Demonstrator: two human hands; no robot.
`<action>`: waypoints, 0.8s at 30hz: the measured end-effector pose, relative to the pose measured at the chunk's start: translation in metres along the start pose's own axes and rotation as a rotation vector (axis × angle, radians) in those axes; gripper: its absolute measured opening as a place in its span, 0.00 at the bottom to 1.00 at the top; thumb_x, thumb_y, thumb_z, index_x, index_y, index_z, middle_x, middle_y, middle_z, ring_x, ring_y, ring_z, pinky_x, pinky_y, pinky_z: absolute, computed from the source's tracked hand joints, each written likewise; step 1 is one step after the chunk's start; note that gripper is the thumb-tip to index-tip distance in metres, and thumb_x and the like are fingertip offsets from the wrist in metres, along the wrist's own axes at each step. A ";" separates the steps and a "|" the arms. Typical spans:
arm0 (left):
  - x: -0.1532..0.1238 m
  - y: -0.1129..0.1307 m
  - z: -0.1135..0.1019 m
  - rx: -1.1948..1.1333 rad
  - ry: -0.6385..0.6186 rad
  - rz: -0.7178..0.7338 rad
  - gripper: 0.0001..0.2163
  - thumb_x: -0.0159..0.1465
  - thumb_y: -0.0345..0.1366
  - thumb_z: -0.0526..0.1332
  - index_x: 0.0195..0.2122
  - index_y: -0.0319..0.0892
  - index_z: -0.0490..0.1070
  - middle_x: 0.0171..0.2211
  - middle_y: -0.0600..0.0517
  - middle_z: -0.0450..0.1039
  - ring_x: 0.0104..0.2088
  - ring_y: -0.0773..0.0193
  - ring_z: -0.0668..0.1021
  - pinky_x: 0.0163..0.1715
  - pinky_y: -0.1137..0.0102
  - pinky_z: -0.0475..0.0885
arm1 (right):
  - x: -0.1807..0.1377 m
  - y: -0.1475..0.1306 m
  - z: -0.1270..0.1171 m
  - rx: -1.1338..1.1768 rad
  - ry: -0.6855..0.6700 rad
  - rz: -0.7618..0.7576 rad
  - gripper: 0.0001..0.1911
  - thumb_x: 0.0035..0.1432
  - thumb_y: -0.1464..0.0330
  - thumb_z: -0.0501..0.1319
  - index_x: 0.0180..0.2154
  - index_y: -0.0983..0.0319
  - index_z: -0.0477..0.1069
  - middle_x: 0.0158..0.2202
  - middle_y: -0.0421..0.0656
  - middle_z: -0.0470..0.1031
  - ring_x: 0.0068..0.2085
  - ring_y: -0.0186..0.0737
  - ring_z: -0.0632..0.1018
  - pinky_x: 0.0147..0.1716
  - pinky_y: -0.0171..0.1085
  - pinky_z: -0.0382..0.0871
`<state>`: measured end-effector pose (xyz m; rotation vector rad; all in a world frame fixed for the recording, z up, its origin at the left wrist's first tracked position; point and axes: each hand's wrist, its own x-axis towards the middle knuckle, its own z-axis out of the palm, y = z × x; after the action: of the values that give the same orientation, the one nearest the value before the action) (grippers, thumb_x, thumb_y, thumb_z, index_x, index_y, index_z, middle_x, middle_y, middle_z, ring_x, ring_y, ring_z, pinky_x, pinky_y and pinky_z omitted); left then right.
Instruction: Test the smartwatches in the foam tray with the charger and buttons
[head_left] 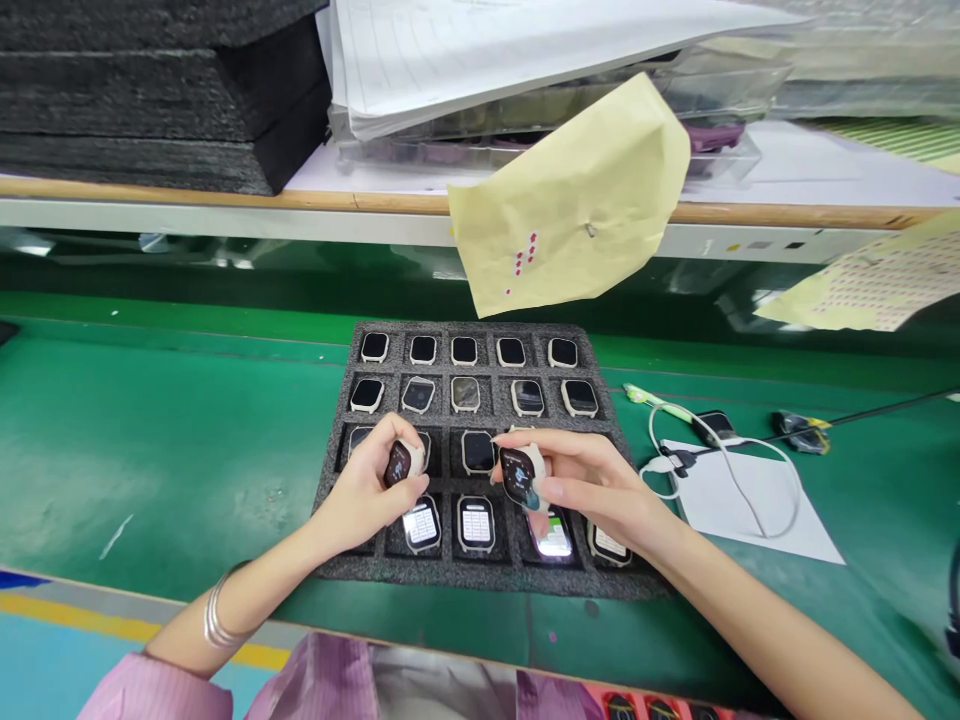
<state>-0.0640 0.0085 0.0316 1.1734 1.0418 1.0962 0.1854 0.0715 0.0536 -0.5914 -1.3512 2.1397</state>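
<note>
My left hand [382, 475] is closed around a smartwatch [400, 462] with a pale case and a dark lit screen, tilted above the foam tray. Between the fingers of my right hand [577, 475] is another smartwatch [519, 477], its dark screen showing a small blue picture. Below both hands lies a dark grey foam tray [439, 572] with rows of square pockets holding several watch bodies without straps. In the front row, a watch [475, 524] shows a white grid, and a brighter screen [553, 535] glows white and green. My hands hide some pockets.
White cables [780, 470], a green pen [652, 400] and a small black device [715, 428] lie right of the tray, near white paper [757, 505]. A shelf [405, 203] above carries black foam blocks [135, 100] and papers [480, 60]. Yellow paper [577, 200] hangs from its edge.
</note>
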 end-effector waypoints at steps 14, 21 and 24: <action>0.000 -0.002 -0.002 0.084 0.024 0.023 0.10 0.62 0.24 0.58 0.39 0.45 0.59 0.30 0.60 0.59 0.17 0.78 0.63 0.18 0.76 0.59 | 0.000 -0.002 0.002 -0.042 0.024 0.001 0.20 0.59 0.67 0.68 0.53 0.56 0.75 0.43 0.47 0.81 0.27 0.33 0.81 0.28 0.30 0.78; -0.001 -0.001 -0.002 0.120 0.043 0.020 0.10 0.62 0.24 0.58 0.38 0.45 0.59 0.29 0.60 0.59 0.18 0.76 0.62 0.17 0.76 0.57 | -0.001 -0.004 0.002 -0.057 0.040 -0.025 0.19 0.60 0.68 0.67 0.54 0.55 0.74 0.43 0.46 0.80 0.26 0.32 0.81 0.28 0.30 0.77; -0.002 -0.001 -0.002 0.109 0.057 0.029 0.10 0.61 0.25 0.58 0.38 0.45 0.59 0.29 0.60 0.59 0.18 0.76 0.62 0.17 0.75 0.57 | -0.002 -0.004 0.002 -0.058 0.036 -0.034 0.20 0.60 0.69 0.67 0.54 0.55 0.74 0.43 0.46 0.80 0.27 0.32 0.81 0.29 0.29 0.77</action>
<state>-0.0664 0.0068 0.0302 1.2539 1.1438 1.1124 0.1861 0.0704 0.0585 -0.6229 -1.3982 2.0587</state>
